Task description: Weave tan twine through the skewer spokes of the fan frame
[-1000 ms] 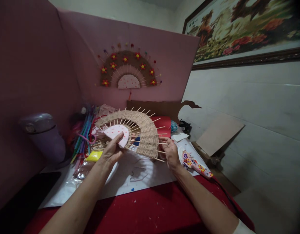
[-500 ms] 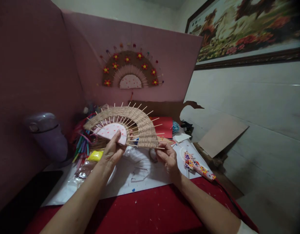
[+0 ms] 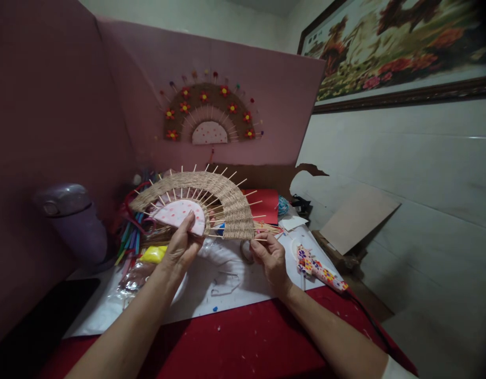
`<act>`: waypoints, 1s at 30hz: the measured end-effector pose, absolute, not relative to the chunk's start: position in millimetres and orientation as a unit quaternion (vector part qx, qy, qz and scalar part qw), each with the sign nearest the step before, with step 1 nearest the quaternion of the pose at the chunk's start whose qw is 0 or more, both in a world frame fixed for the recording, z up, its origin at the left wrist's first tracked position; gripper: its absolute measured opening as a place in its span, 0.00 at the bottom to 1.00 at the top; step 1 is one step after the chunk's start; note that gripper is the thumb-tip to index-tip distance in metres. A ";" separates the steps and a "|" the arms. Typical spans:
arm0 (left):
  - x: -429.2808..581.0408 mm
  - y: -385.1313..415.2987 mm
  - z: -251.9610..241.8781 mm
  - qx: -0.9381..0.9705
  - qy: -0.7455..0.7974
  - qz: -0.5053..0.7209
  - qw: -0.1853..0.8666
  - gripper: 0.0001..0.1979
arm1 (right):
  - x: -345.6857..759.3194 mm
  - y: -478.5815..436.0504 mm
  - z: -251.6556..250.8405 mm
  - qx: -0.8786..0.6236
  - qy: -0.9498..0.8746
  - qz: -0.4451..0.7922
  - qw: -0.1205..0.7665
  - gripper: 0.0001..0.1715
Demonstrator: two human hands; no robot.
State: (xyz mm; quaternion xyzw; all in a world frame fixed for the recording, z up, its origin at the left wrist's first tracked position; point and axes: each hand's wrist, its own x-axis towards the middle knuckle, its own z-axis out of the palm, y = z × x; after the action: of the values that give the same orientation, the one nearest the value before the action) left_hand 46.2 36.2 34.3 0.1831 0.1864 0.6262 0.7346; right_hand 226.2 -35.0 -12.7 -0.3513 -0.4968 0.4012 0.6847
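A half-round woven fan [image 3: 211, 183] of tan cord on thin wooden sticks is held up over the table. Its centre is a white half-disc [image 3: 175, 213] with pink dots. My left hand [image 3: 183, 242] grips that half-disc near its lower right, thumb on the front and fingers hidden behind. At the fan's lower right corner, my right hand [image 3: 270, 255] pinches the end of the lowest stick between thumb and fingertips. Bare stick tips poke out past the outer edge of the weave.
On the pink board hangs a similar fan decorated with red flowers [image 3: 204, 97]. A purple bottle [image 3: 79, 223] stands left, beside coloured sticks and a yellow packet [image 3: 153, 255]. A flower-patterned glue gun [image 3: 322, 269] lies right on white paper [image 3: 199, 302], near blue yarn [image 3: 283, 205] and red sheet [image 3: 265, 204].
The fan's left end has shifted slightly left and down, while both hands keep their hold. The whole view has moved a little.
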 end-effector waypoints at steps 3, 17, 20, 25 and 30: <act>44.7 37.0 34.5 0.171 0.193 0.621 0.740 0.14 | 228.0 -35.1 -14.3 -0.355 -0.505 0.400 0.677 0.09; 44.7 36.3 36.1 0.163 0.212 0.633 0.726 0.11 | 230.3 -36.2 -12.4 -0.356 -0.525 0.363 0.682 0.11; 44.7 36.6 35.6 0.159 0.212 0.635 0.726 0.12 | 230.9 -36.8 -12.2 -0.359 -0.521 0.363 0.684 0.10; 44.7 37.0 34.9 0.172 0.207 0.631 0.727 0.12 | 230.6 -38.4 -11.0 -0.365 -0.516 0.366 0.683 0.08; 43.4 36.6 36.7 0.168 0.213 0.631 0.727 0.12 | 232.4 -29.7 -12.6 -0.358 -0.469 0.391 0.707 0.11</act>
State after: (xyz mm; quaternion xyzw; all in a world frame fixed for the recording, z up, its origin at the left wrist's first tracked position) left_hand 43.4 36.6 36.7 0.1678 0.2128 0.6305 0.7273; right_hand 232.4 -29.7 -12.6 -0.3578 -0.4687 0.3913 0.7065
